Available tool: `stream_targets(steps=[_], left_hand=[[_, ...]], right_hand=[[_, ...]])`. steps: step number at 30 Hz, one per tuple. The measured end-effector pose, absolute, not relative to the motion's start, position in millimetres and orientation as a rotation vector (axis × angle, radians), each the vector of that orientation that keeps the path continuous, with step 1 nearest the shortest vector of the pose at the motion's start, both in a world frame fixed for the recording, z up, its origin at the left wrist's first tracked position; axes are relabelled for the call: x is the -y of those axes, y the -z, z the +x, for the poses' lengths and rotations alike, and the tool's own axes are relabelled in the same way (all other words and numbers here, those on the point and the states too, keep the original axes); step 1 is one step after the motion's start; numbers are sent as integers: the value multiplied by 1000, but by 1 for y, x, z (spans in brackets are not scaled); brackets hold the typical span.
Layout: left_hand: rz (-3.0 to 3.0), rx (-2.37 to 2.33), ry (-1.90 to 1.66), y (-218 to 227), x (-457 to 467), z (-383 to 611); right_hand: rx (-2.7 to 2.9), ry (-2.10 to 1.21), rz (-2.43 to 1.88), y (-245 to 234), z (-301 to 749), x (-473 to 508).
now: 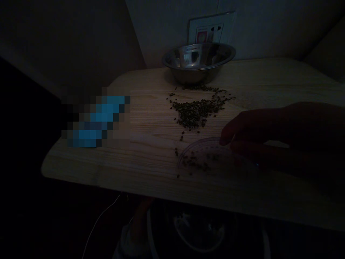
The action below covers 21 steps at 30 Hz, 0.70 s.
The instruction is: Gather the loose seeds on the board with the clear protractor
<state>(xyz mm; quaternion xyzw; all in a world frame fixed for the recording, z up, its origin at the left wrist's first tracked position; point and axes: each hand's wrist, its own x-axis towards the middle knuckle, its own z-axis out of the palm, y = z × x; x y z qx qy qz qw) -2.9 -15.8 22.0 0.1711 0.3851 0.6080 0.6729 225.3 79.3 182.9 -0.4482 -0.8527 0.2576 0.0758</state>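
Clear plastic lid low right of centre, rim pinched in right hand; left hand dim at bottom, grip can't tell. Few dark grains show in or under lid. Main heap loose mid-frame; work looks unfinished. Steel bowl, upper centre: reflections, contents unclear.

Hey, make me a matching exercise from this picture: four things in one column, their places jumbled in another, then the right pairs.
Things
1. Metal bowl
2. Heap of dark grains
3. Clear round disc
4. Socket panel

Places
A. Held at its edge by the right hand
B. Fixed to the wall
C. Standing at the back of the wooden table
D. Lying between the bowl and the disc

Pairs: 1-C, 2-D, 3-A, 4-B
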Motion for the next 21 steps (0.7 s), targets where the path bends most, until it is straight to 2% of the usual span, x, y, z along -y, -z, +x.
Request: stream_targets(steps=[11, 15, 21], left_hand=[[414, -885, -1417, -24, 16, 0], [416, -885, -1388, -22, 16, -7], [386, -897, -1402, -24, 18, -7]], right_hand=[[2537, -721, -1232, -169, 224, -79], [2512, -763, -1012, -163, 227, -84], [2529, -720, -1314, -180, 226, -77]])
